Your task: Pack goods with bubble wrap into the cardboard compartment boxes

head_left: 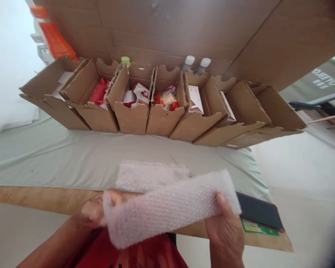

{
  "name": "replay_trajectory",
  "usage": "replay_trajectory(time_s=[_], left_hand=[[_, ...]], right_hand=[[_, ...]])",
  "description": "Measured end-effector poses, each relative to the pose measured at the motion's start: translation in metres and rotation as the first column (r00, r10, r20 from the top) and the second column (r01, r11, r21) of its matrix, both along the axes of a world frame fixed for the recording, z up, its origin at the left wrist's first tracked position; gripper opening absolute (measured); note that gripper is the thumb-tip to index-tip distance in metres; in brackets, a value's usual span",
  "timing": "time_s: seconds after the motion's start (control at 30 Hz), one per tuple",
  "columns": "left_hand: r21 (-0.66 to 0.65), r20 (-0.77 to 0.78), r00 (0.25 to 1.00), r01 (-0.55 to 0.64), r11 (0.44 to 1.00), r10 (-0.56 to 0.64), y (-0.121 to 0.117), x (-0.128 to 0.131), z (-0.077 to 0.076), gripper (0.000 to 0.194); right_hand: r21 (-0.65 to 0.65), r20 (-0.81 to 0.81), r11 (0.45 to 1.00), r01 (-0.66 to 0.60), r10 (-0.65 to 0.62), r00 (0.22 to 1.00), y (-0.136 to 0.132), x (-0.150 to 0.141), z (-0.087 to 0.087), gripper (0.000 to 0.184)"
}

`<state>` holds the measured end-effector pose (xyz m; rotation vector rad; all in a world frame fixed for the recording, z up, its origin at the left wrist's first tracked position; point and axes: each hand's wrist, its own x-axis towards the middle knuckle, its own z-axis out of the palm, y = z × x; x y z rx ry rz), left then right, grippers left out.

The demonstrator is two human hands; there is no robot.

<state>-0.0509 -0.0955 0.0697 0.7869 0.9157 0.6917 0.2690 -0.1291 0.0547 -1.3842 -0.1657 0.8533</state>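
Note:
A strip of clear bubble wrap (170, 208), perhaps a flat pouch, is stretched between my hands above the table's front edge. At its left end my left hand (96, 212) is closed, slightly blurred, with the fingers partly behind the plastic. My right hand (226, 230) grips the right end, the thumb on top and the fingers hidden underneath. Just beyond, a second piece of bubble wrap (147, 175) lies flat on the cloth, partly covered by the held one.
Open cardboard bins (132, 117) stand in a row across the back, several holding red packets (99, 91) or white boxes (195, 98). Behind them are capped bottles (188, 62) and a cardboard wall (167, 29). A dark phone (259, 212) lies at the right over a green card (258, 227).

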Motion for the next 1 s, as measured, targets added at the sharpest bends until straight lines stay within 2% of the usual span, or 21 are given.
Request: replay_trajectory(time_s=[0.03, 0.1, 0.17, 0.23, 0.3, 0.37, 0.47, 0.53, 0.6, 0.67, 0.73, 0.77, 0.83, 0.9, 0.93, 1.0], left_hand=[[-0.02, -0.005, 1.0, -0.017, 1.0, 0.017, 0.006, -0.005, 0.003, 0.057], [-0.047, -0.074, 0.989, -0.132, 0.99, 0.129, 0.019, -0.014, 0.008, 0.043], [-0.006, -0.211, 0.937, -0.284, 0.959, 0.277, 0.034, -0.021, 0.009, 0.034], [0.108, -0.345, 0.871, -0.333, 0.937, 0.349, 0.049, -0.023, 0.009, 0.034], [0.241, -0.47, 0.808, -0.269, 0.932, 0.355, 0.062, -0.022, 0.008, 0.036], [0.354, -0.61, 0.714, -0.144, 0.924, 0.345, 0.07, -0.02, 0.005, 0.036], [0.413, -0.809, 0.494, 0.092, 0.906, 0.319, 0.071, -0.019, -0.008, 0.04], [0.42, -0.872, 0.355, 0.186, 0.888, 0.338, 0.068, -0.023, -0.02, 0.051], [0.496, -0.86, 0.254, 0.215, 0.842, 0.442, 0.065, -0.029, -0.03, 0.061], [0.624, -0.781, 0.2, 0.264, 0.735, 0.592, 0.063, -0.031, -0.033, 0.061], [0.738, -0.664, 0.244, 0.368, 0.565, 0.707, 0.06, -0.022, -0.029, 0.05], [0.769, -0.619, 0.31, 0.427, 0.476, 0.722, 0.058, -0.013, -0.026, 0.044], [0.783, -0.594, 0.475, 0.526, 0.331, 0.65, 0.051, 0.012, -0.024, 0.038], [0.762, -0.627, 0.596, 0.604, 0.235, 0.501, 0.043, 0.038, -0.03, 0.04], [0.743, -0.652, 0.621, 0.637, 0.205, 0.434, 0.039, 0.048, -0.036, 0.041], [0.703, -0.695, 0.616, 0.69, 0.171, 0.371, 0.033, 0.063, -0.051, 0.044]], right_hand=[[0.008, 0.018, 1.0, 0.03, -0.03, 0.999, -0.001, 0.004, 0.002, 0.045], [0.001, 0.065, 1.0, 0.012, -0.012, 0.998, -0.001, 0.01, 0.006, 0.047], [-0.042, 0.2, 0.995, -0.089, 0.096, 0.975, 0.006, 0.013, 0.006, 0.044], [-0.114, 0.37, 0.975, -0.19, 0.219, 0.903, 0.021, 0.014, 0.005, 0.045], [-0.192, 0.479, 0.949, -0.251, 0.314, 0.82, 0.041, 0.016, 0.0, 0.047], [-0.27, 0.526, 0.918, -0.29, 0.393, 0.754, 0.059, 0.017, -0.007, 0.047], [-0.396, 0.601, 0.878, -0.27, 0.47, 0.647, 0.072, 0.022, -0.019, 0.052], [-0.445, 0.642, 0.872, -0.207, 0.471, 0.605, 0.068, 0.03, -0.025, 0.069], [-0.425, 0.714, 0.894, -0.144, 0.429, 0.553, 0.06, 0.042, -0.022, 0.085], [-0.323, 0.823, 0.94, -0.107, 0.335, 0.459, 0.054, 0.055, -0.005, 0.085], [-0.202, 0.923, 0.972, -0.119, 0.23, 0.31, 0.056, 0.063, 0.026, 0.062], [-0.156, 0.958, 0.977, -0.144, 0.185, 0.218, 0.062, 0.065, 0.046, 0.046], [-0.112, 0.993, 0.966, -0.232, 0.115, 0.001, 0.084, 0.065, 0.09, 0.022], [-0.139, 0.977, 0.923, -0.359, 0.069, -0.201, 0.117, 0.06, 0.128, 0.018], [-0.194, 0.959, 0.889, -0.416, 0.081, -0.272, 0.137, 0.058, 0.142, 0.019], [-0.388, 0.906, 0.781, -0.49, 0.225, -0.36, 0.179, 0.053, 0.154, 0.02]])
